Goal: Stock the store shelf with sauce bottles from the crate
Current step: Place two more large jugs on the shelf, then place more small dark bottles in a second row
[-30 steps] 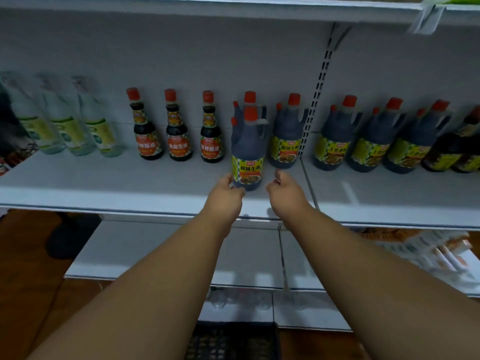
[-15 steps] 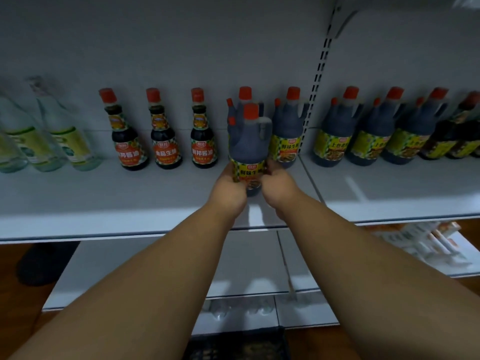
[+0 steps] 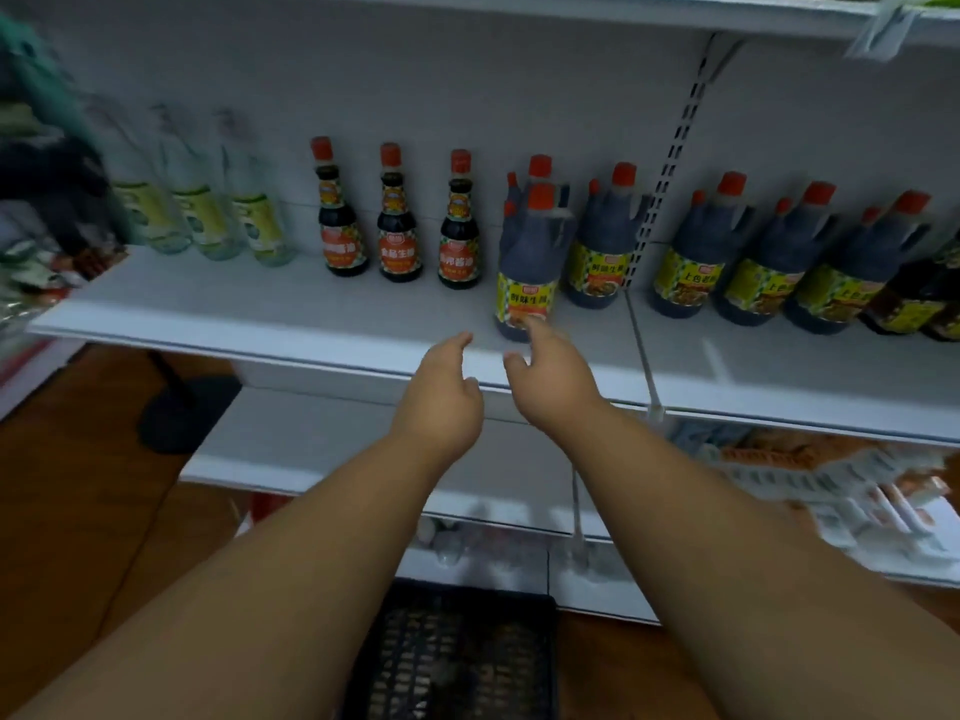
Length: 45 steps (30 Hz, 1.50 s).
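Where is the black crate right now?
In the head view the black crate sits on the floor at the bottom centre, below the lowest shelf and between the person's two forearms.

Three clear bottles [image 3: 208, 220] with pale green labels stand in a row at my ten o'clock, their necks blurred. Further out at nine o'clock, a blurred jumble of dark and green goods [image 3: 41, 200] fills the edge of my view. Below it, at eight o'clock, a black round base [image 3: 187, 413] with a thin post sits on the brown wooden floor [image 3: 78, 511]. A slotted metal upright [image 3: 670, 163] runs up the white back panel at one o'clock, with a clear plastic tag holder [image 3: 878, 31] above it near two. White and orange packets [image 3: 831, 480] lie heaped at four o'clock.
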{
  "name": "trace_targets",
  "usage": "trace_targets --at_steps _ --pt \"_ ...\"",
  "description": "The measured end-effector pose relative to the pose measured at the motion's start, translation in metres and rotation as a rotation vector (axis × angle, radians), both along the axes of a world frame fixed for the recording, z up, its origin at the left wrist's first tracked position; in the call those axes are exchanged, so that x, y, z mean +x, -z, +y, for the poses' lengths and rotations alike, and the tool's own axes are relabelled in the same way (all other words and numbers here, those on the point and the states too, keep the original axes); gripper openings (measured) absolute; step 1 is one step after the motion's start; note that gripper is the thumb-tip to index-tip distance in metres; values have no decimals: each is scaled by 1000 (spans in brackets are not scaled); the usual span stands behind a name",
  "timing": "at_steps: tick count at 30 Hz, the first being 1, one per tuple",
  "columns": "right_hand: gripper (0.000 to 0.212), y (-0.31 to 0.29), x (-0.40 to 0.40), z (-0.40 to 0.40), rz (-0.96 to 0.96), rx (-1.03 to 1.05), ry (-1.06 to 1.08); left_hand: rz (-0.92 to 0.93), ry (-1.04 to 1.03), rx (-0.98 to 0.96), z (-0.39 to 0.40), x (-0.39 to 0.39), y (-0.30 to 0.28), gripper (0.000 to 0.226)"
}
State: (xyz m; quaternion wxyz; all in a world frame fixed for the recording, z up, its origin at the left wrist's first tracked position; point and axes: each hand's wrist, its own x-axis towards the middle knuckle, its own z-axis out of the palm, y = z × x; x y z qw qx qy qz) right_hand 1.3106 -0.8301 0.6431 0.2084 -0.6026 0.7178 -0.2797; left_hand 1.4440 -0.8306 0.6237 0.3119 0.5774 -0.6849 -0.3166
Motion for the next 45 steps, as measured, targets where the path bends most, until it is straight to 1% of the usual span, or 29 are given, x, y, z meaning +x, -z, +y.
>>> trace_targets --at_steps 2,5,7,12,17,21,25,28,30,32,34,38,40,43,45 --pt "54 3 20 21 37 -48 -102 -15 -83 -23 30 24 8 51" --pt "50 13 54 46 64 -91 -244 -95 -238 19 82 67 17 46" --pt "50 16 86 66 67 -87 -317 -158 -307 27 119 100 20 45" --pt "57 22 180 112 91 -49 -500 -281 -450 8 182 192 40 40" --pt "57 63 291 152 135 -49 -632 -343 -521 91 237 305 88 38" --pt "57 106 383 176 119 14 -736 -413 -548 209 285 393 132 35" --pt "55 148 442 191 128 79 -804 -412 -556 301 308 445 164 38" --pt "53 198 465 193 140 124 -834 -389 -588 359 311 464 207 44" --pt "51 242 478 195 153 157 -856 -412 -573 408 312 473 244 48" --pt "51 290 488 201 185 195 -874 -430 -595 433 313 477 283 61" --pt "51 339 495 208 228 240 -900 -425 -631 453 315 473 323 68" --pt "48 440 492 216 327 331 -893 -476 -524 492 314 463 412 76" --pt "44 492 482 216 375 385 -881 -429 -501 522 311 457 457 70" --pt "42 564 469 210 442 446 -888 -364 -507 559 306 446 522 41" --pt "48 605 465 203 453 480 -873 -371 -424 583 305 438 560 33"
